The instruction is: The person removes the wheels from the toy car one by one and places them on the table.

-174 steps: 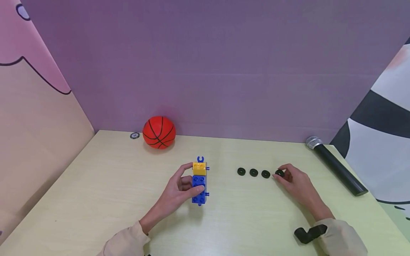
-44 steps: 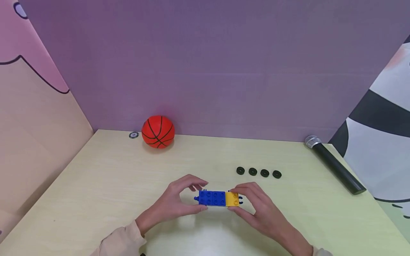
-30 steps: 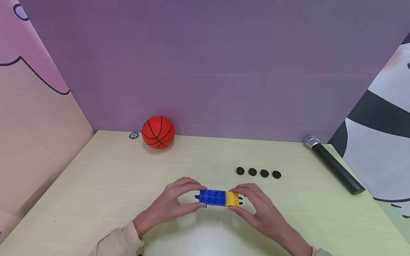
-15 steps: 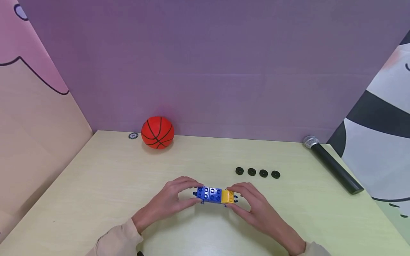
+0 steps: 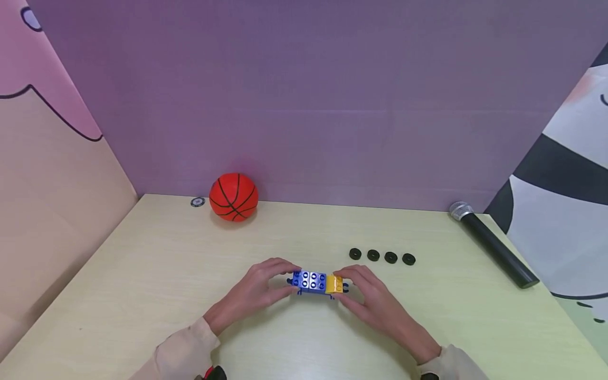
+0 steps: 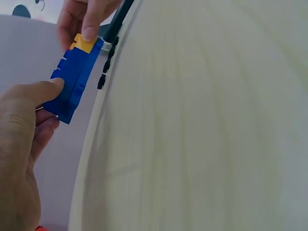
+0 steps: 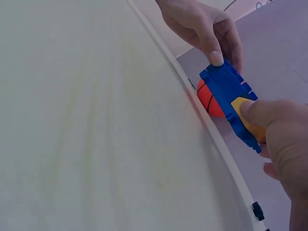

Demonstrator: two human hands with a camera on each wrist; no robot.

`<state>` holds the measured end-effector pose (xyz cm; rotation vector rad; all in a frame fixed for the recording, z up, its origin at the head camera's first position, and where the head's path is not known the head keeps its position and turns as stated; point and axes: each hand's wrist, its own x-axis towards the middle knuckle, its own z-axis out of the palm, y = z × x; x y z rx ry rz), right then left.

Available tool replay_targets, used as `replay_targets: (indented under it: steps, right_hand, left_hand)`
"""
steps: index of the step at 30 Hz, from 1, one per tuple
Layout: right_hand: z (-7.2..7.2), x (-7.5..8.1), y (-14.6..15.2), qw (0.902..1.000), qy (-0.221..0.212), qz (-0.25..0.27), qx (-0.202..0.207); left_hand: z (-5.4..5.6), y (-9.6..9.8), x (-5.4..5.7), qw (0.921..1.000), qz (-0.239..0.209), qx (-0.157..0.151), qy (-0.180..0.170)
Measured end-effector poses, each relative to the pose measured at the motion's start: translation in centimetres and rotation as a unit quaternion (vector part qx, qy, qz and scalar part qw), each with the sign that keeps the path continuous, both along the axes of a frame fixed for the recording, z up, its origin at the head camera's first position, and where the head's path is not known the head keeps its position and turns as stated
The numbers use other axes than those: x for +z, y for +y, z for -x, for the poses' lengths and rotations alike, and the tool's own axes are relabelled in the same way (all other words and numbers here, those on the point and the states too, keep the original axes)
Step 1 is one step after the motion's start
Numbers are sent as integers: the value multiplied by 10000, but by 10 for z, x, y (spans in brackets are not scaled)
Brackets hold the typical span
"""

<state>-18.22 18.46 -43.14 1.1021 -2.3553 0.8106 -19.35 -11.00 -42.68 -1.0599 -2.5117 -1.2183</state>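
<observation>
A toy block car (image 5: 311, 282), blue with a yellow end, lies crosswise between both hands, held up off the table. Its studs face up, small pegs stick out along the near side, and it has a hook at the right end and a knob at the left. My left hand (image 5: 256, 293) pinches the blue end, its thumb on the near side, as the left wrist view shows on the blue body (image 6: 72, 72). My right hand (image 5: 375, 303) pinches the yellow part (image 7: 248, 118) between thumb and fingers. Several black toy wheels (image 5: 373, 255) lie in a row beyond the right hand.
On the pale wooden table (image 5: 142, 274), a red mini basketball (image 5: 234, 197) sits at the back left, beside a small round chip (image 5: 197, 202). A black microphone (image 5: 496, 250) lies along the right edge. A purple wall panel (image 5: 304, 105) stands behind.
Since the oldest frame, my right hand has let go of a wheel at the row's end and gripped the car's yellow end. The car has turned crosswise, and lately moved slightly away from me.
</observation>
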Motion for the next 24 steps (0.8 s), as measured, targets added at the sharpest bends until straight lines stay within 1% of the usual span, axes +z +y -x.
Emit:
replay_targets:
  steps: [6, 11, 17, 21, 24]
  right_hand:
    - [8, -5, 0, 9998, 95, -149, -70]
    - [14, -8, -1, 9997, 35, -179, -171]
    - [21, -12, -3, 9997, 75, -119, -203]
    - [24, -15, -5, 9997, 72, -90, -227]
    - [26, -16, -5, 9996, -16, -64, -266]
  left_hand:
    - [7, 2, -7, 10000, -26, 34, -81]
    - [12, 3, -11, 9999, -35, 82, -89]
    - [17, 3, -13, 9999, -26, 140, -77]
    - [19, 3, -13, 9997, -30, 176, -166]
    - [20, 4, -14, 9995, -35, 200, -229]
